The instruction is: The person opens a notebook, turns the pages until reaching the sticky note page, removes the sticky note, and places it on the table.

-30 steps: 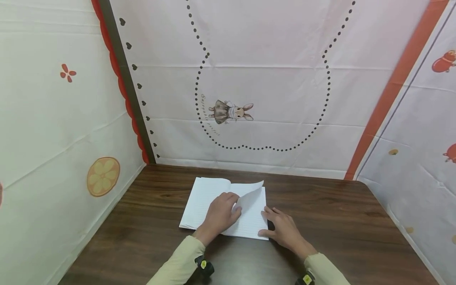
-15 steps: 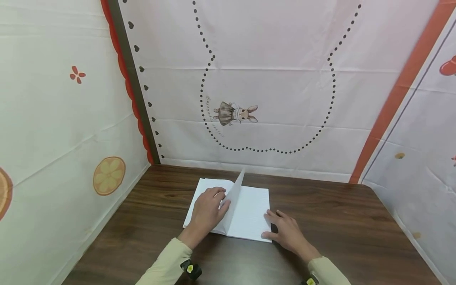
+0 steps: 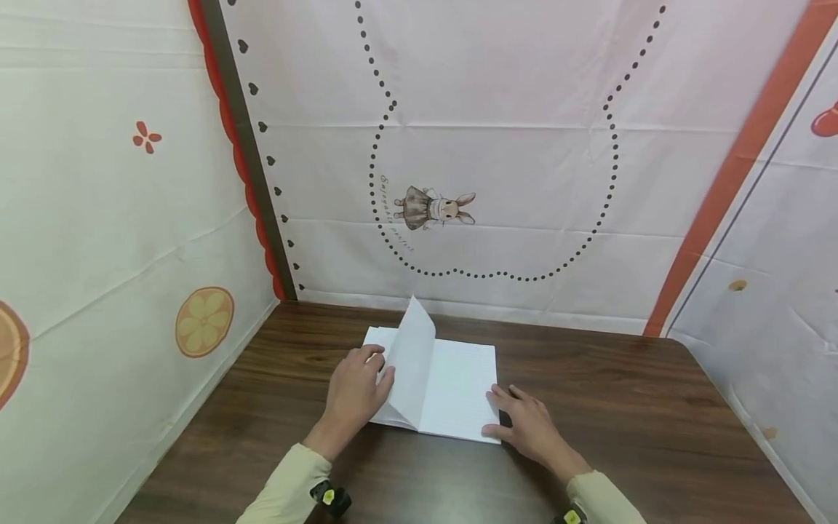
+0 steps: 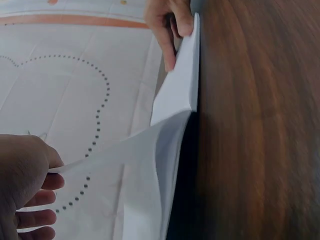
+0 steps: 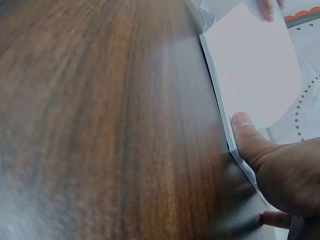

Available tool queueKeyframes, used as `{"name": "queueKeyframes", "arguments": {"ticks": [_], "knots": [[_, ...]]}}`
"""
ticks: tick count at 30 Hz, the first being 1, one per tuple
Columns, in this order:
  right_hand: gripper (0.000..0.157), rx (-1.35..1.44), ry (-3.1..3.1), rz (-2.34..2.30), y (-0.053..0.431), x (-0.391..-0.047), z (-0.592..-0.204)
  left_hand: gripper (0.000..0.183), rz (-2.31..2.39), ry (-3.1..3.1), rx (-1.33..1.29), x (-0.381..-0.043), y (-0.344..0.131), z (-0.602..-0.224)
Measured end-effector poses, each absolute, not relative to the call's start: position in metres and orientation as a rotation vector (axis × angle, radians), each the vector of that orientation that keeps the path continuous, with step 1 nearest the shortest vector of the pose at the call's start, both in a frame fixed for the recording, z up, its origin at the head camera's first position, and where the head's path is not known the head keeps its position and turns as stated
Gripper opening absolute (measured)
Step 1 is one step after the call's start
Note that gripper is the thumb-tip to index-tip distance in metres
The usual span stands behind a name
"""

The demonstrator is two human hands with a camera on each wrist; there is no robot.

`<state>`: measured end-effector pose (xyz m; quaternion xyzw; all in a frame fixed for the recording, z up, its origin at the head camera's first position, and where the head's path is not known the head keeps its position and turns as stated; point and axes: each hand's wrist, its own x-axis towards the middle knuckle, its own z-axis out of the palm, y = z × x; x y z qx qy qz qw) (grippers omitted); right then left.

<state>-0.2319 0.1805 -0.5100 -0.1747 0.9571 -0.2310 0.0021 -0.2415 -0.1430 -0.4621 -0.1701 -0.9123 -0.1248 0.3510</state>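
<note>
An open lined notebook (image 3: 462,386) lies on the dark wooden table. One page (image 3: 414,356) stands raised from the middle and leans over the left half. My left hand (image 3: 353,389) holds that page by its outer edge; in the left wrist view the thumb and index finger pinch the sheet (image 4: 107,152), with the other fingers loosely bent. At the notebook's right edge rests my right hand (image 3: 529,428). Its thumb (image 5: 245,131) presses on the right-hand page near the front corner, and its other fingers reach along the side edge. The raised sheet and left hand cover much of the left half.
The wooden table (image 3: 602,393) extends on both sides of the notebook. A white printed cloth (image 3: 511,182) with a rabbit figure hangs behind it, and more patterned cloth lines both sides. Each wrist wears a black strap-on device (image 3: 330,498).
My left hand has moved left, carrying the page from over the right half past upright toward the left. The right hand has stayed at the right edge.
</note>
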Motion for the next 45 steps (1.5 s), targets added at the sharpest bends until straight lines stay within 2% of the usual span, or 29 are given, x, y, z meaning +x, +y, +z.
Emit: {"name": "queueKeyframes", "arguments": {"ticks": [17, 30, 34, 38, 45], "knots": [[0.072, -0.542, 3.005, -0.704, 0.179, -0.231, -0.509, 0.019, -0.316, -2.595, -0.276, -0.238, -0.175, -0.496], [0.074, -0.558, 3.018, -0.681, 0.179, -0.234, -0.51, 0.021, -0.344, -2.792, -0.177, -0.244, -0.177, -0.51], [0.073, -0.568, 3.021, -0.675, 0.179, -0.234, -0.509, 0.033, -0.377, -2.776, -0.142, -0.247, -0.177, -0.511], [0.073, -0.568, 3.018, -0.679, 0.179, -0.233, -0.508, 0.055, -0.361, -2.776, -0.253, -0.25, -0.176, -0.512], [0.072, -0.558, 3.019, -0.681, 0.178, -0.232, -0.507, 0.047, -0.414, -2.981, -0.552, -0.251, -0.177, -0.511]]}}
